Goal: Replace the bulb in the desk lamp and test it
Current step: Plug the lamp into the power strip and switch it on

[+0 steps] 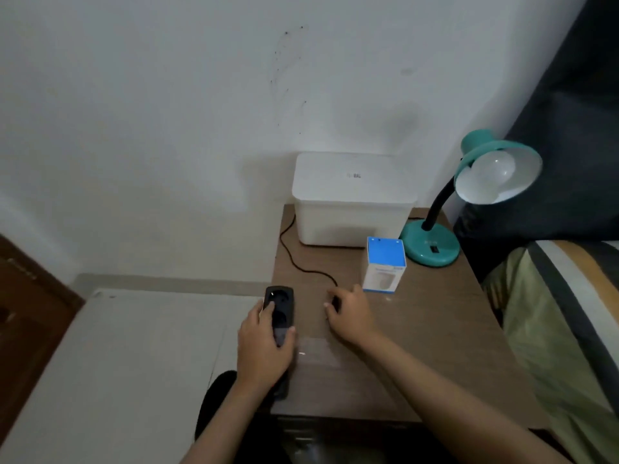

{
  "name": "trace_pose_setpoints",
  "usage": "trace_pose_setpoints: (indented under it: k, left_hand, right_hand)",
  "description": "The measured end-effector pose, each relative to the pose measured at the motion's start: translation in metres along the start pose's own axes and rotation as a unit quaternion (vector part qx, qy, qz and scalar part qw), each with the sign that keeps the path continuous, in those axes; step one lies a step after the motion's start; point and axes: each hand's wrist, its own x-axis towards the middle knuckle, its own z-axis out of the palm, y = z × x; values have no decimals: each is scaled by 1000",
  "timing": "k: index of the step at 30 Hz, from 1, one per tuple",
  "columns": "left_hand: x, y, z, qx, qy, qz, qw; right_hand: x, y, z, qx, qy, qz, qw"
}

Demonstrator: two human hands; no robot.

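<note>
A teal desk lamp [430, 247] stands at the back right of the brown table [435, 329]. Its shade [522, 175] tilts towards me with a white bulb [494, 169] in it, unlit. The lamp's black cord [294, 259] runs across the table to a black plug, mostly hidden inside my right hand [348, 313], which is closed around it. My left hand [264, 343] grips a black power strip [279, 303] at the table's left edge. A blue and white bulb box [385, 266] stands upright beside the lamp base.
A white lidded plastic box [351, 202] sits against the wall at the back of the table. A bed with striped bedding [569, 313] borders the table on the right. A white surface [134, 346] lies to the left, lower down.
</note>
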Motion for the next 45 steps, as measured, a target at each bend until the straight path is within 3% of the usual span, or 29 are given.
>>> trace_pose_setpoints:
  k: [7, 16, 18, 22, 27, 31, 42, 45]
  left_hand:
    - [-25, -8, -1, -27, -3, -4, 1000]
    - [-28, -8, 0, -33, 18, -9, 999]
    - [-28, -8, 1, -33, 20, -9, 999]
    - [-28, -9, 2, -32, 25, -13, 999]
    - [-28, -8, 2, -28, 33, -10, 999]
    - [-29, -9, 2, -28, 33, -11, 999]
    - [-28, -10, 4, -31, 34, -17, 999]
    - [-28, -11, 4, -28, 34, -16, 999]
  right_hand:
    - [-2, -11, 0, 38, 12, 52, 998]
    - [-13, -17, -13, 127, -43, 129, 982]
    - [-18, -22, -17, 229, -59, 172, 956]
    - [-23, -29, -24, 438, -85, 230, 865]
    - [-27, -46, -33, 531, -129, 245, 801]
    - [-28, -56, -26, 559, -143, 250, 778]
    - [-23, -68, -1, 555, -70, 121, 820]
    - [-19, -73, 2, 518, -4, 90, 851]
